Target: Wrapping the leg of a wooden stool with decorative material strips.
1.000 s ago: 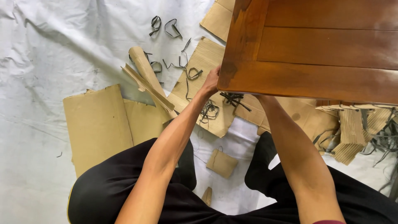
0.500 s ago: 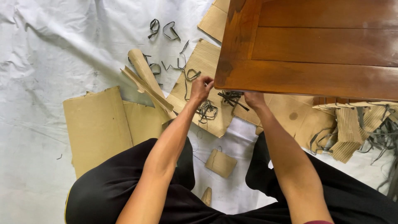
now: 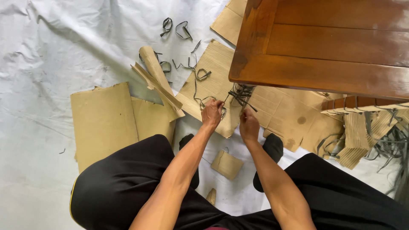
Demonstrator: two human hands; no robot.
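My left hand (image 3: 212, 113) is closed on a thin dark plastic strap (image 3: 232, 96) that runs up toward the corner of a brown wooden table top (image 3: 324, 47). My right hand (image 3: 249, 125) is closed just right of it, fingers pinched on the same tangle of dark straps under the table corner. Both hands hover over flattened cardboard (image 3: 272, 110) lying on a white sheet (image 3: 64, 47). I sit with black-clad legs spread to either side.
Cut dark strap loops (image 3: 184, 30) lie scattered on the sheet above. Cardboard pieces (image 3: 102, 119) lie to the left, a rolled cardboard strip (image 3: 155, 76) beside them. A small cardboard scrap (image 3: 227, 164) sits between my legs. Corrugated cardboard and more straps (image 3: 375, 132) pile at the right.
Both hands have come down from the table's edge to the straps on the cardboard. The view has shifted slightly so the table sits higher in the picture.
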